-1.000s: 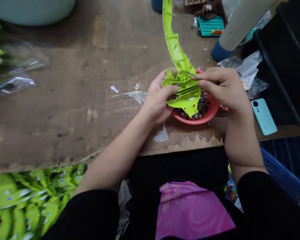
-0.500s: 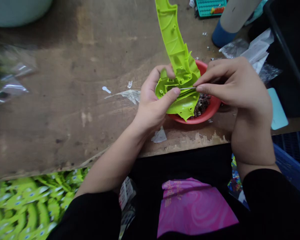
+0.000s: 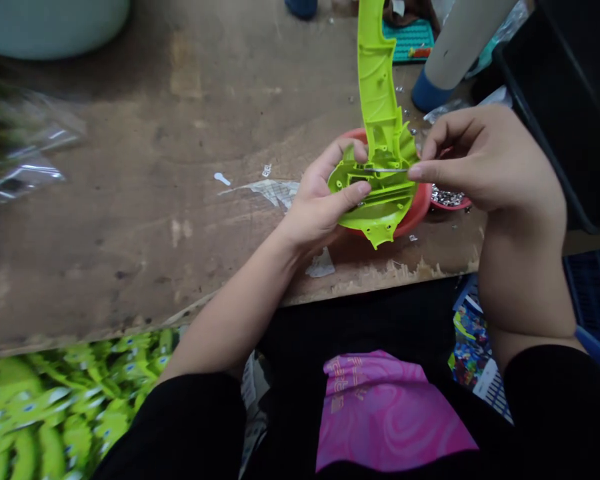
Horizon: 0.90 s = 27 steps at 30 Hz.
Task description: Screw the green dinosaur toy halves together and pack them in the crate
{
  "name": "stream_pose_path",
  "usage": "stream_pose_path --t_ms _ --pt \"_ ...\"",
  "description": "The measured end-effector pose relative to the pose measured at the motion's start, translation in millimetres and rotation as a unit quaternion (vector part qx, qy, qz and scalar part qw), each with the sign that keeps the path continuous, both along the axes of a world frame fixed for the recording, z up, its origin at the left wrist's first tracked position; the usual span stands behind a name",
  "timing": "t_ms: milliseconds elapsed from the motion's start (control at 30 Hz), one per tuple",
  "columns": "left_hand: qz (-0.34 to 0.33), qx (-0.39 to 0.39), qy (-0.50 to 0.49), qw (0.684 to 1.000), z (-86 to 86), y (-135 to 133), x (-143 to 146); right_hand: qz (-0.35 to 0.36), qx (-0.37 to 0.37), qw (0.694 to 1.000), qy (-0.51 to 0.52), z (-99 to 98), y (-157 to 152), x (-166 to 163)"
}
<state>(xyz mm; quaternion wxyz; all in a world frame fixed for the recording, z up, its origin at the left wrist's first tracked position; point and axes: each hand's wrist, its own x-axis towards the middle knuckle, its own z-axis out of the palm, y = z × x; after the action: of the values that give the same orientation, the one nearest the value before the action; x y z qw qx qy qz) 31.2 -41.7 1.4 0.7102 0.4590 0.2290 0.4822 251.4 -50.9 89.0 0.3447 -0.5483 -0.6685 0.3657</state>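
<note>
My left hand (image 3: pixel 325 190) grips a lime-green plastic shell half (image 3: pixel 380 127), its hollow, ribbed inside turned up and its long curved arm pointing away from me. The thumb lies on the rounded end of the shell. Between the thumb and finger of my right hand (image 3: pixel 480 157) is one end of a thin metal rod (image 3: pixel 387 170), which lies across the inside of the shell. Beneath the shell stands a red bowl (image 3: pixel 420 210), largely covered by it. A smaller red dish (image 3: pixel 450 200) of tiny shiny metal parts sits under my right hand.
Many lime-green shells (image 3: pixel 55 407) are heaped below the table edge at left. Clear plastic bags (image 3: pixel 30 147) lie at far left. A blue-and-white cylinder (image 3: pixel 440 73), a teal tray (image 3: pixel 407 40) and a black bin (image 3: pixel 555 120) stand at the right. Torn plastic (image 3: pixel 275 192) lies mid-table.
The shell and both hands have shifted right in view, along with a camera shift. The rod now lies nearer the shell's arm, and my left thumb is off it.
</note>
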Motion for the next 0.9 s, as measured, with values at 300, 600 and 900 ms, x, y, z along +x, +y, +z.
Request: stream_pose_path --t_ms 300,600,900 --pt "-0.021 0.075 -0.030 0.997 -17.5 14.1 2.7 -0.019 -0.051 0.998 0.009 3.3 -5.0 -10.4" --pt "0.013 0.140 -0.005 0.990 -29.9 26.0 7.8 -0.047 -0.070 0.996 -0.031 5.3 -6.7 -22.0" --pt "0.011 0.077 -0.017 0.997 -9.6 6.8 6.0 -0.087 0.072 0.985 -0.130 -8.9 -27.2 -16.9"
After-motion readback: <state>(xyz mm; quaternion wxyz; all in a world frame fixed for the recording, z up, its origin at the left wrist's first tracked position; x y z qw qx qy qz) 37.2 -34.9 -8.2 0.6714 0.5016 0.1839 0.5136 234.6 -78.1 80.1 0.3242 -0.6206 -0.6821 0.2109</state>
